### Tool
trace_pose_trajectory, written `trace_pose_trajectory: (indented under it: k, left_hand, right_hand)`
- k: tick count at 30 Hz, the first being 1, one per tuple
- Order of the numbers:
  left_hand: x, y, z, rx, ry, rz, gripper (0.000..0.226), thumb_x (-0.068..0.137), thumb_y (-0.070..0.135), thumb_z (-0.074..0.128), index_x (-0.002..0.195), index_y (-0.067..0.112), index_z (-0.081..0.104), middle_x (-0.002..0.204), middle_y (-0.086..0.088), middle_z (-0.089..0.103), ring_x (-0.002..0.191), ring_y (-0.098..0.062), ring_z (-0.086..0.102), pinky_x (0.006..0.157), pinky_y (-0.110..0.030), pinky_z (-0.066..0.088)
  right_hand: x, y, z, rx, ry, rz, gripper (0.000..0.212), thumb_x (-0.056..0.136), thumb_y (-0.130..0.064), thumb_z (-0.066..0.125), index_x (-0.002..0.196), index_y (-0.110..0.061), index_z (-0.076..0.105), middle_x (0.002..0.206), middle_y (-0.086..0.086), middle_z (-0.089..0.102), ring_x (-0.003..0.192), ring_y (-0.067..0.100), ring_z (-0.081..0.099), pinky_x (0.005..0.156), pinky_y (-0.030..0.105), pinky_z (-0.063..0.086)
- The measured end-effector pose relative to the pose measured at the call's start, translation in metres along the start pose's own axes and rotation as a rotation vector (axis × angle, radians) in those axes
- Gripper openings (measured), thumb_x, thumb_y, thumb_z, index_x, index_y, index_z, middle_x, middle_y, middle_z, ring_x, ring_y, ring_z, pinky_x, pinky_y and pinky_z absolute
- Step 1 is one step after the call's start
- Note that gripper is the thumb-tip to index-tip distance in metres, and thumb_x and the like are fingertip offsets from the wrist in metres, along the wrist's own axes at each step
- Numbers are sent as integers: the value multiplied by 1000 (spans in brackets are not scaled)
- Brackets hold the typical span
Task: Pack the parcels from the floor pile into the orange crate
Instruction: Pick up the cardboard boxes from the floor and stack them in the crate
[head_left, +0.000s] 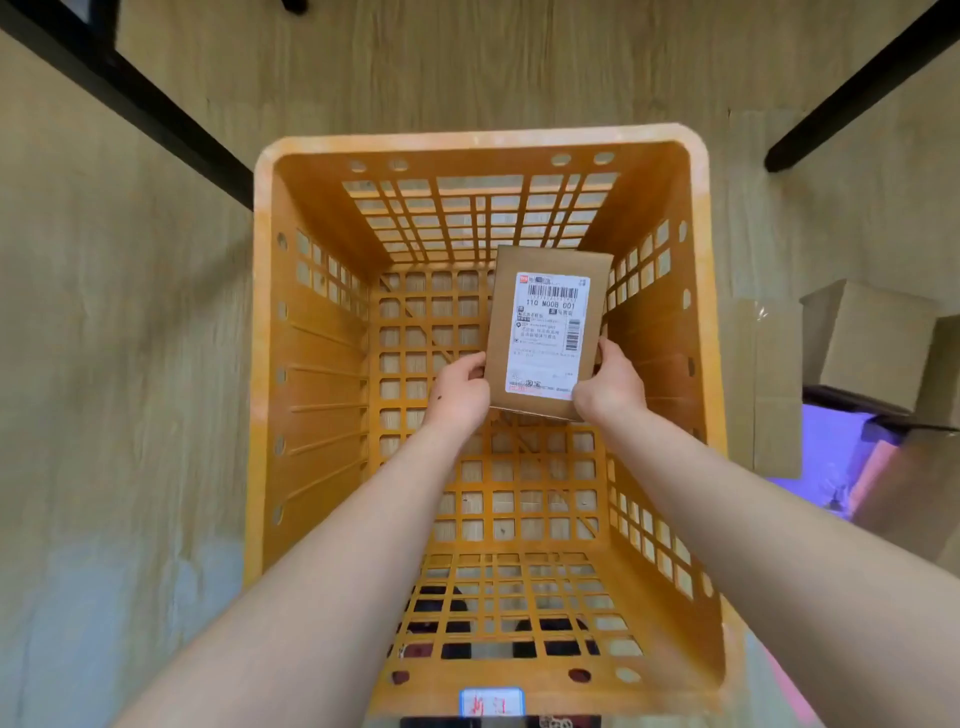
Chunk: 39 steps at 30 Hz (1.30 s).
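your left hand (460, 387) and right hand (610, 387) grip the near corners of a flat brown cardboard parcel (545, 332), white-labelled, mid-frame inside the orange lattice plastic crate (478, 143); the label's small print is blurred.

1 crate (311, 374), 1 held parcel (546, 332)

Premises appeared to be a parcel-handling room: an orange crate (311, 389) stood on wood-grain flooring (130, 364), with a labelled carton (548, 332), further cardboard boxes (872, 343) piled alongside, and black furniture legs (176, 124) behind.
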<state>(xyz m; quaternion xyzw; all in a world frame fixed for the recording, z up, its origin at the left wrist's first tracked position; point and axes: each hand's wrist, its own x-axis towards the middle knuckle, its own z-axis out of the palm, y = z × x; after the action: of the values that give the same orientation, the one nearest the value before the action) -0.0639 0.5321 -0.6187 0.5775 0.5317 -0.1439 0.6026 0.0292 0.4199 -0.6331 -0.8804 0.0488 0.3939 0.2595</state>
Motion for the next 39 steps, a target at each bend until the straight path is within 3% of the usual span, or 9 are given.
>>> trace_pose_trajectory:
  k: [4,11,16,22,26,28,30,34,39]
  left_hand:
    - [21,-7,8,16,-21,-30,55,92,-1,37,143,20,43,136,-1,54,121,-25,53,107,-42,42]
    - [43,-4,22,-101,-112,-47,64,87,-6,42,145,20,39,135,2,53,125,-25,51,103,-33,42]
    - [45,1,39,-120,-237,-45,70,82,-9,41,146,20,37,144,-6,48,129,-34,46,102,-41,42]
    - [33,5,41,-20,-177,-83,69,86,24,52,149,32,26,155,-2,32,140,-27,33,114,-48,29]
    - [1,25,35,16,-12,43,32,87,22,55,119,22,61,122,-1,63,113,-24,58,98,-39,46]
    - [-20,38,31,57,7,135,12,87,19,55,91,21,65,97,1,67,97,-23,63,84,-35,48]
    - [-41,52,29,65,3,186,12,83,18,55,75,23,62,80,0,65,83,-25,62,81,-38,51]
    - [-80,85,30,176,-19,261,11,75,24,53,66,22,59,71,-1,64,86,-33,64,84,-51,53]
    - [-129,123,49,219,-65,343,14,80,17,55,68,15,60,67,-2,61,77,-31,63,83,-48,55]
  right_hand:
    - [19,1,15,34,42,11,68,88,2,53,148,-17,27,142,9,47,131,28,44,106,41,41]
    - [34,3,18,31,123,-51,69,86,1,57,147,-14,28,139,11,47,129,29,45,106,40,41]
    - [14,6,13,-122,176,-259,80,82,11,51,151,-9,16,159,7,10,145,23,19,114,27,22]
    - [-15,0,3,-151,55,-392,68,87,10,47,149,-12,28,159,2,15,143,18,24,109,22,25]
    - [-39,-6,-10,-103,52,-413,57,85,8,47,140,-8,43,146,7,37,133,20,39,104,16,26]
    - [-53,-11,-19,-66,68,-432,50,83,9,47,130,-8,53,132,9,47,121,22,49,93,10,29]
    - [-68,-18,-32,-22,87,-433,44,82,8,46,121,-10,58,121,8,52,110,21,54,86,9,30]
    - [-102,-24,-68,66,161,-449,36,83,6,48,111,-10,62,109,6,55,99,19,58,89,22,46]
    - [-138,-11,-123,134,320,-436,30,80,5,53,104,-8,66,101,7,57,90,21,61,87,34,51]
